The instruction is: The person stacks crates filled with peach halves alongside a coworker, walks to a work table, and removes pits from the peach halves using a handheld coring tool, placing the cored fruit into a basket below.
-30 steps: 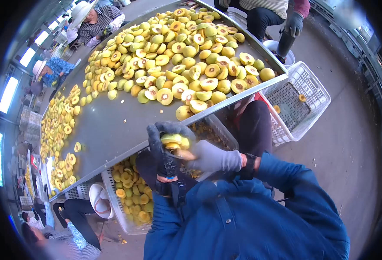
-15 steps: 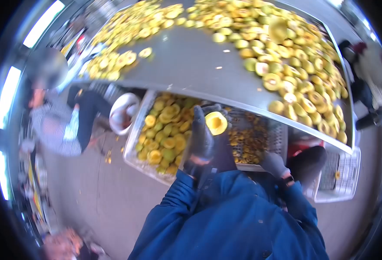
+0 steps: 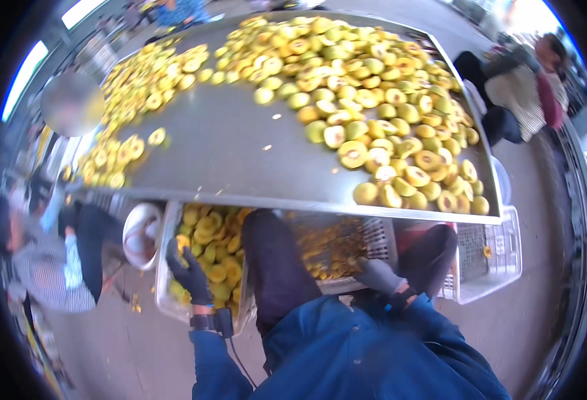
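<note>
My left hand (image 3: 190, 275), in a dark glove, is over the left part of a white crate (image 3: 165, 293) filled with yellow peach halves (image 3: 217, 257). A small yellow-orange peach half (image 3: 183, 241) shows between its thumb and fingers. My right hand (image 3: 378, 275), in a grey glove, is low over the front right corner of a second crate (image 3: 379, 233), which holds brownish-yellow scraps (image 3: 330, 243). Its fingers look curled, but motion blur hides what they hold, if anything. My left knee (image 3: 267, 233) is between the hands.
A metal table (image 3: 227, 143) ahead bears many cut peaches (image 3: 380, 113), piled mostly right and far left. A white bucket (image 3: 142, 235) stands left of the crates, a white basket (image 3: 487, 260) at right. People sit at left (image 3: 57, 267) and upper right (image 3: 517, 87).
My left hand has gone from in front of me, where it held up a yellow peach half, left to the peach crate. My right hand stays near the scrap crate. The view has shifted.
</note>
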A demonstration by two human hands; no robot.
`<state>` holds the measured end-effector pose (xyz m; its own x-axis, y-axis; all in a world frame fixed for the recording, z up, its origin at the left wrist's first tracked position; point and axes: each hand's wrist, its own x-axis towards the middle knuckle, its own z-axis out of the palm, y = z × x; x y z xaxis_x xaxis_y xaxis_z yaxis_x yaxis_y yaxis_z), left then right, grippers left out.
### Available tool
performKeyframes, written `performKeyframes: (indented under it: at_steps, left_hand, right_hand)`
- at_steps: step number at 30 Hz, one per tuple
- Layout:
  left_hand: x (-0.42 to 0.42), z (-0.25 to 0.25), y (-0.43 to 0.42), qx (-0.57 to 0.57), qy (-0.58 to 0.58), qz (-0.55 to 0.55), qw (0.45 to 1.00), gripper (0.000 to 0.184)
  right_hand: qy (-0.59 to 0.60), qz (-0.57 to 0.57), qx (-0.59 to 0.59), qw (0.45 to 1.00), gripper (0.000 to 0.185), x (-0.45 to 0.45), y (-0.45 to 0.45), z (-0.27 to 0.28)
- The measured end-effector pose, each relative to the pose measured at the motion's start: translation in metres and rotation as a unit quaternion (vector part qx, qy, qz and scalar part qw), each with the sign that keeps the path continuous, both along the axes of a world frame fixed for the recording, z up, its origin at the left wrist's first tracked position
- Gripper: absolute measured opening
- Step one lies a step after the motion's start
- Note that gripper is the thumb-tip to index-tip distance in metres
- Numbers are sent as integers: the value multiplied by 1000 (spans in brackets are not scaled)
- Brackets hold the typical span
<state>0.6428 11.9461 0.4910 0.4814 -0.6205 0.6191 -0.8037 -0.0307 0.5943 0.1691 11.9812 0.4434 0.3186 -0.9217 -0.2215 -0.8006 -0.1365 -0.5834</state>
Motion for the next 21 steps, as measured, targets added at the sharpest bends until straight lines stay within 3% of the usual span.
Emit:
performKeyframes:
  at_steps: [2,5,9,12,13,16,21]
  left_hand:
    - [-90,46,-53,-19,-18,-156,987,28]
    - [-188,64,-124,-24,-44,-364,930,31]
    - [-290,64,-201,5,-188,-450,873,52]
    - [-325,44,-234,172,-317,-424,830,63]
    - [-327,47,-242,236,-283,-439,819,72]
    - [-322,44,-238,311,-218,-461,802,67]
    - [-304,28,-220,237,-44,-504,829,45]
  right_hand:
    - [36,7,32,999,29,4,1,12]
    - [6,-28,12,1000,31,1,14,15]
    - [-3,-92,48,995,33,-9,28,40]
    - [-41,-134,21,990,30,-20,36,44]
    - [-52,-141,11,989,29,-21,38,41]
    - [-72,-143,-10,987,28,-26,42,38]
    - [-148,-169,-26,974,30,-27,5,72]
